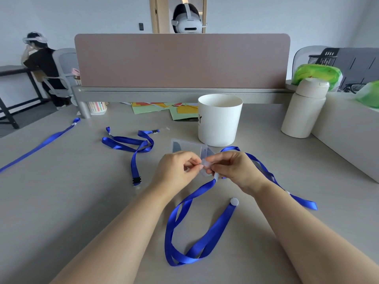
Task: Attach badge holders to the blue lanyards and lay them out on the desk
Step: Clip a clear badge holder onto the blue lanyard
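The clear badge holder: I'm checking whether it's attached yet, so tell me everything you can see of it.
The badge holder is a flat sleeve of clear plastic with a small punched hole near its right edge. It sits in front of the white cup, just beyond the left hand and right hand, whose fingers hide its near corner. Both pinch a translucent strap at that edge, at the end of the blue lanyard. Whether it is fastened cannot be seen.

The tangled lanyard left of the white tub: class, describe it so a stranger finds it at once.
Find the white tub on the desk. Just left of it lies a blue lanyard folded over itself. Unlike the straight lanyard at the far left, it carries a black clip at its near end.
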Demonstrator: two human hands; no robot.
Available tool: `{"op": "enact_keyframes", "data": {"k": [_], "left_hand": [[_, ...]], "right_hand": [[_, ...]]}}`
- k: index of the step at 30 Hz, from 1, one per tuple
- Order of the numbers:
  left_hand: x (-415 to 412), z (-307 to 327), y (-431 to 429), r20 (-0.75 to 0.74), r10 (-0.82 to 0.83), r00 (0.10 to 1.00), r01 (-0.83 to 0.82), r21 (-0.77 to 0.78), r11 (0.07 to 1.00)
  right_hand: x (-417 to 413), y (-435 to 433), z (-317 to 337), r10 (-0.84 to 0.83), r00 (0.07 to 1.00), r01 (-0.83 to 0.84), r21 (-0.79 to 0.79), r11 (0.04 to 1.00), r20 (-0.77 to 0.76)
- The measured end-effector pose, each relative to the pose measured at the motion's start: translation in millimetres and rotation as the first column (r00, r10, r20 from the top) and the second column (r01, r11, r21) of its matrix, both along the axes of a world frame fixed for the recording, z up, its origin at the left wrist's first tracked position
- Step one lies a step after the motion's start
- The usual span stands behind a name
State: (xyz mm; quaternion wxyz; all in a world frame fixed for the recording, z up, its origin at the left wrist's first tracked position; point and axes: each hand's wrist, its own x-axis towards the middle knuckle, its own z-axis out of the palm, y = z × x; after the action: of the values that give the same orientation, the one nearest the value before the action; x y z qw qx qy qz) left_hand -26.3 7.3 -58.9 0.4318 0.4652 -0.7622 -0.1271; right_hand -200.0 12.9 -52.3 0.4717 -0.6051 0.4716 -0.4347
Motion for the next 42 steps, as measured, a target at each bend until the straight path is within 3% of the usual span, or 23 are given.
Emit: {"op": "enact_keyframes", "data": {"k": [6, 9, 12, 14, 17, 19, 22, 26, 28, 31, 33, 35, 38, 42], "left_hand": [[0, 2, 2, -0.064, -0.001, 0.998, 0.009, 0.120, 0.993], [-2, 2, 2, -0.172, 0.010, 0.985, 0.024, 0.197, 0.980], [-3, 5, 2, -0.330, -0.051, 0.943, 0.142, 0.260, 0.955], [-4, 4, 2, -0.339, -0.076, 0.938, 0.171, 0.262, 0.950], [-4, 0, 1, -0.237, -0.066, 0.969, 0.117, 0.208, 0.971], [-1, 0, -3, -0.049, 0.006, 0.999, -0.008, -0.037, 0.999], [6, 6, -7, 0.166, 0.116, 0.979, -0.046, -0.373, 0.927], [11, 8, -10, 0.393, 0.224, 0.892, -0.028, -0.445, 0.895], [8, 5, -9, 0.414, 0.194, 0.889, -0.009, -0.408, 0.913], [3, 4, -4, 0.334, 0.116, 0.936, 0.005, -0.341, 0.940], [0, 4, -2, 0.316, 0.137, 0.939, -0.019, -0.348, 0.937], [-2, 3, -1, 0.329, 0.159, 0.931, -0.028, -0.369, 0.929], [-4, 1, 2, 0.315, 0.115, 0.942, -0.015, -0.304, 0.952], [-5, 5, 6, 0.185, -0.003, 0.983, 0.037, -0.180, 0.983]], "right_hand": [[1, 1, -1, 0.020, 0.999, -0.022, -0.059, 0.998, -0.037], [1, 2, -1, 0.009, 1.000, -0.010, -0.065, 0.998, -0.015], [2, 1, 0, -0.037, 0.999, 0.036, -0.078, 0.996, -0.009], [4, 0, 1, -0.101, 0.993, 0.094, -0.105, 0.990, -0.055], [7, -1, -2, -0.214, 0.962, 0.168, -0.253, 0.953, -0.167], [7, 0, -1, -0.266, 0.925, 0.137, -0.416, 0.899, -0.271], [3, -1, 3, -0.333, 0.864, -0.008, -0.671, 0.741, -0.378], [-1, -6, 3, -0.398, 0.829, -0.059, -0.768, 0.638, -0.394], [-2, -8, 0, -0.409, 0.834, -0.035, -0.775, 0.632, -0.371], [3, -4, -1, -0.398, 0.872, 0.105, -0.684, 0.722, -0.286], [7, -1, 1, -0.331, 0.912, 0.190, -0.466, 0.864, -0.242], [10, 1, 3, -0.209, 0.974, 0.186, -0.208, 0.960, -0.092], [11, 1, 6, -0.150, 0.959, 0.135, 0.076, 0.988, 0.242], [7, -1, 6, -0.153, 0.919, 0.105, 0.148, 0.983, 0.363]]}}
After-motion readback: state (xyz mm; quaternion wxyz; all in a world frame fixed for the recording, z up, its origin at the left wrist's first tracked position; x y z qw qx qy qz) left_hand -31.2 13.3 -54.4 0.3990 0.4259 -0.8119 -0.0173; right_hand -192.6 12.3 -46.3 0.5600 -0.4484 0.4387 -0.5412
